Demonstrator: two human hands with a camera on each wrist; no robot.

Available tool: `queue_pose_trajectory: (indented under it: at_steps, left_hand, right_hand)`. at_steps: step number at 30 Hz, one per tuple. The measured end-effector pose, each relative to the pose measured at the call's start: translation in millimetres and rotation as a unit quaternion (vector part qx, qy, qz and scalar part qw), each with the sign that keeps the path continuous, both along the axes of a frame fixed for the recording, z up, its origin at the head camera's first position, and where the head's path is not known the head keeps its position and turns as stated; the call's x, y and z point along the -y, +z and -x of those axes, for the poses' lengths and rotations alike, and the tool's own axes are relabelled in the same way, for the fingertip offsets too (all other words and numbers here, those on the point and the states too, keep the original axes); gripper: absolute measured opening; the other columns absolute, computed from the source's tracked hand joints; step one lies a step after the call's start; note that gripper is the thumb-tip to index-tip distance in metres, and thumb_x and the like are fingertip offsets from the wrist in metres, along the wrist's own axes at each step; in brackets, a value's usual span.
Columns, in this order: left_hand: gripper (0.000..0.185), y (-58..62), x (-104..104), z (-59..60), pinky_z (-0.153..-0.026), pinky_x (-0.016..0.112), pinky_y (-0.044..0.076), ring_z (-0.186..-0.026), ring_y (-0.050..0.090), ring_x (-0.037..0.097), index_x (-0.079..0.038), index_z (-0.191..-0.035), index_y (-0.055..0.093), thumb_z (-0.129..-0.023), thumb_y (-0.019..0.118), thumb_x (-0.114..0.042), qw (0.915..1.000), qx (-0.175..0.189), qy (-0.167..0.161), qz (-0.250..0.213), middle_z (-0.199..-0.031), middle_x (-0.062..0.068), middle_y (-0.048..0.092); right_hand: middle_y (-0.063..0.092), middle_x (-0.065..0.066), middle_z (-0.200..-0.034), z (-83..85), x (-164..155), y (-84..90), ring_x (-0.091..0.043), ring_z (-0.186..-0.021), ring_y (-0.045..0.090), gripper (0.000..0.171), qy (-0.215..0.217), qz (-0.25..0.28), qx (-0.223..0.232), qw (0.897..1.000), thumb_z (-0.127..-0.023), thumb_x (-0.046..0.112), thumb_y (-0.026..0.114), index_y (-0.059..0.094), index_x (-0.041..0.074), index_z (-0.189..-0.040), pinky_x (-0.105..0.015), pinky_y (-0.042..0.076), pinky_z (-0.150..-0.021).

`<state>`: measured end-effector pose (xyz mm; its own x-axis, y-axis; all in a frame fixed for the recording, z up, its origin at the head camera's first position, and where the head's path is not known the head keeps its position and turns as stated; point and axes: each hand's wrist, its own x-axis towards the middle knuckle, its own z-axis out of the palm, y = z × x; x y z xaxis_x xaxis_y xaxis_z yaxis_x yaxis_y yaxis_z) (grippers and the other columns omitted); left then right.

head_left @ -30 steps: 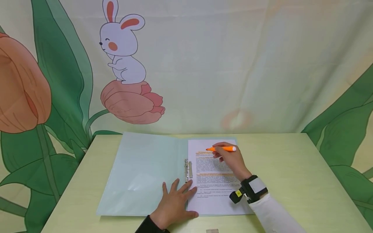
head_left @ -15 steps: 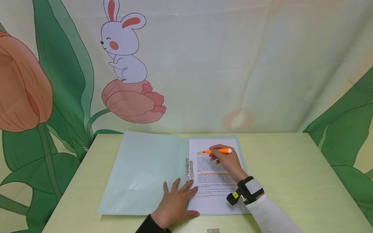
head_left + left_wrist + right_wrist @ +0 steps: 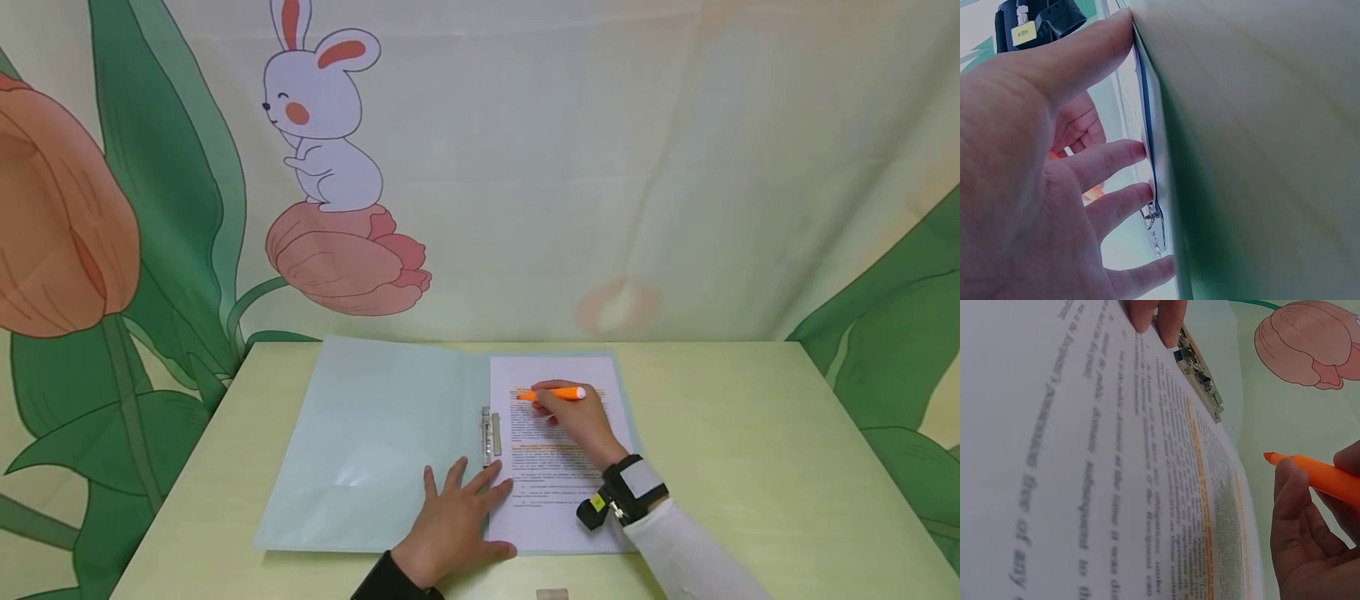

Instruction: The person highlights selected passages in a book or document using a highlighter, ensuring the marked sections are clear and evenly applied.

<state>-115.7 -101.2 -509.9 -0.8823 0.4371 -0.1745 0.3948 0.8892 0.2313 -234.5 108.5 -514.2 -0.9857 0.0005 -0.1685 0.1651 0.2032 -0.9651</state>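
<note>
An orange highlighter [image 3: 558,393] is pinched in my right hand [image 3: 581,421], its tip pointing left over the upper lines of a printed page [image 3: 555,521]. In the right wrist view the highlighter [image 3: 1329,478] shows an uncapped orange tip, and orange streaks mark some lines. My left hand [image 3: 453,525] rests with fingers spread across the lower spine of an open pale-blue folder [image 3: 375,442] and the page's left edge. Seen from the left wrist, its thumb and fingers [image 3: 1110,162] touch the paper. A metal clip [image 3: 487,433] sits at the page's left side.
The folder lies on a pale wooden table [image 3: 735,433]. A small greyish-brown piece [image 3: 552,594] lies at the near edge. A curtain [image 3: 525,167] printed with a rabbit and tulips hangs behind the table. My right wrist wears a black camera [image 3: 592,512].
My right hand has moved left and slightly down over the page with the highlighter, ending near the start of the text lines. The left hand has stayed in place on the folder.
</note>
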Motion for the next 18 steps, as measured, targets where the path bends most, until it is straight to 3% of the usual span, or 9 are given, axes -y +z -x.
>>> queue_pose_trajectory:
  at_steps: [7, 18]
  left_hand:
    - [0.081, -0.2, -1.8, 1.5, -0.104, 0.081, 0.018, -0.143, 0.031, 0.045, -0.031, -0.143, 0.052, -0.073, 0.071, -0.068, 1.0000, 0.000, 0.003, 0.000, -0.157, -0.004, 0.040]
    - [0.081, -2.0, 0.8, 0.5, -0.103, 0.082, 0.018, -0.143, 0.031, 0.046, -0.030, -0.143, 0.052, -0.073, 0.071, -0.068, 1.0000, -0.003, -0.003, -0.002, -0.157, -0.003, 0.040]
  right_hand:
    - [0.075, -0.006, -0.089, 2.9, 2.4, -7.9, -0.020, -0.079, 0.068, 0.024, -0.004, -0.032, 0.008, 0.999, -0.090, 0.030, 0.066, 0.076, 0.017, -0.107, -0.026, 0.056, -0.069]
    - [0.075, -0.007, -0.086, 0.4, 6.9, -16.7, -0.018, -0.073, 0.065, 0.024, -0.004, -0.028, -0.006, 1.000, -0.090, 0.029, 0.067, 0.076, 0.016, -0.107, -0.025, 0.054, -0.066]
